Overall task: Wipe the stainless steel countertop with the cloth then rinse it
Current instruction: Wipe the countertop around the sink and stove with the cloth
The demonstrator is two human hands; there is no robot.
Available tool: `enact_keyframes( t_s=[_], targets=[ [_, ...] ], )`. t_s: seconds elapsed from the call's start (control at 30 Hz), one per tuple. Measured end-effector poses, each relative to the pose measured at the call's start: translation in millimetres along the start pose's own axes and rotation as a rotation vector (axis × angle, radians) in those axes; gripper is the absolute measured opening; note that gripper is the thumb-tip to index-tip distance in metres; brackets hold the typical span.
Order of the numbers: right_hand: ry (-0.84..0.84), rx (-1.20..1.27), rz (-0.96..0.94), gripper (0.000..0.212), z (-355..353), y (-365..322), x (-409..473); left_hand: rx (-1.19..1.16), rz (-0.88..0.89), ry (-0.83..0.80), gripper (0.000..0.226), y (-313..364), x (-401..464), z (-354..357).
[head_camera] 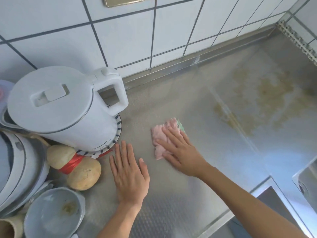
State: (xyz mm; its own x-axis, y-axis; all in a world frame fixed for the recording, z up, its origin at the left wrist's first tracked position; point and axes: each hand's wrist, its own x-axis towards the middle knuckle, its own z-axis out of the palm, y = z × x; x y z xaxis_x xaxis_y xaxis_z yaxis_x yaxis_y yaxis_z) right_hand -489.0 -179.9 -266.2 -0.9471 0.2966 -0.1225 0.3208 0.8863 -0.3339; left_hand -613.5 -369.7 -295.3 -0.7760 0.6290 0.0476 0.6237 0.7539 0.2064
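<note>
Steel countertop (171, 203), finely textured, fills the near view. On it the left hand (129, 174) lies flat and open, holding nothing. Just right, the right hand (181, 150) presses its spread fingers flat on a pink cloth (161, 134), pinning rather than gripping it. Left stand a white kettle (63, 107) on a plate and 1 gourd (73, 165). Farther right, brown stains (262, 98) mark the steel below the white tiled wall (120, 31).

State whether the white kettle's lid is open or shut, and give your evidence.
Shut. The white kettle stands upright, and its lid lies flat and flush within the rim, with no gap showing around it.
</note>
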Motion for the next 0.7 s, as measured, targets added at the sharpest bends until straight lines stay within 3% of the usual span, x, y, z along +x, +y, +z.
enact_keyframes(
  t_s=[0.07,0.13,0.3,0.37,0.47,0.57,0.7],
  targets=[
    [-0.013,-0.033,0.06,0.054,-12.1,33.7,-36.3,-0.003,0.001,0.003,0.061,1.4,2.0,0.1],
    [0.003,0.002,0.256,0.058,-25.0,60.3,-47.0,-0.005,0.004,0.004,0.061,0.0,2.1,-0.4],
    [0.139,0.168,0.737,0.058,-34.2,55.3,40.9,0.01,0.01,0.022,0.061,-5.0,-7.8,0.6],
    [0.116,0.173,0.685,0.061,-33.3,30.3,84.1,-0.004,0.002,0.021,0.06,-0.9,-3.1,1.2],
    [0.059,0.159,0.389,0.057,-13.2,-17.3,81.9,-0.001,0.002,0.03,0.06,-0.9,-0.1,1.9],
    [0.041,0.124,0.259,0.051,8.7,-43.2,11.8,-0.004,0.01,0.018,0.06,-1.3,-2.1,-1.4],
    [-0.012,-0.002,0.222,0.052,9.3,-17.2,-99.6,-0.012,0.0,0.014,0.06,2.0,-1.9,-5.7]
  ],
)
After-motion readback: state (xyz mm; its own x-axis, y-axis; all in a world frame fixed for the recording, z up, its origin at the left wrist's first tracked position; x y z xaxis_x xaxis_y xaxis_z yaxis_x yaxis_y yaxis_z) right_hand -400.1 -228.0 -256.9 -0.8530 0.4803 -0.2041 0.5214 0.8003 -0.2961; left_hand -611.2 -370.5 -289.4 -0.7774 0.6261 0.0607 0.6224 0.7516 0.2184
